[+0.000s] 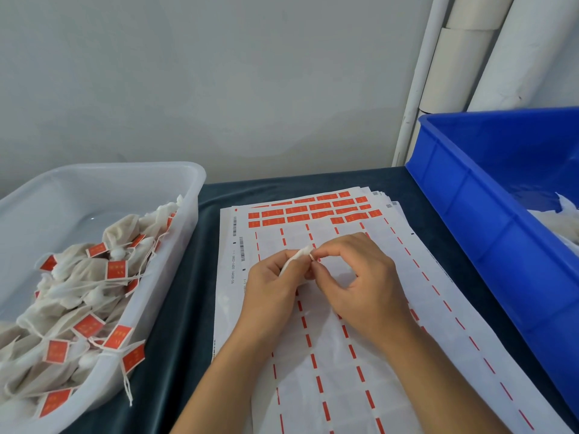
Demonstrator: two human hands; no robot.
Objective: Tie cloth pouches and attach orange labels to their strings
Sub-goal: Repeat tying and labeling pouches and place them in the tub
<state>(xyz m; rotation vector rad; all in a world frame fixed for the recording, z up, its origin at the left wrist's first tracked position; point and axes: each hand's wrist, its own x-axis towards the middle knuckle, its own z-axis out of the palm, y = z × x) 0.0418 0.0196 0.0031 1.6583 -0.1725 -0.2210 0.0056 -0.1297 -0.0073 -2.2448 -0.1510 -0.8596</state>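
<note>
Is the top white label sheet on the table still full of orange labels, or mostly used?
Mostly used. On the top white label sheet, orange labels remain only in a few rows at the far end; nearer, only thin orange strips are left.

On the left margin of the top label sheet (pixel 313 355) in front of you, a line of small black print runs sideways along the edge; it looks like "1-1 0802-1600 14458-56", though the digits are too small to be sure of. Two barcodes (pixel 241 249) stand above it on the same margin, one on the sheet beneath; their bars carry no figures you can read. The orange labels (pixel 316 211) left at the far end of the sheet bear faint pale characters, too blurred to make out. The same goes for the orange labels on the pouches in the clear tub (pixel 185 183) at your left: marks are there, none legible.
</note>
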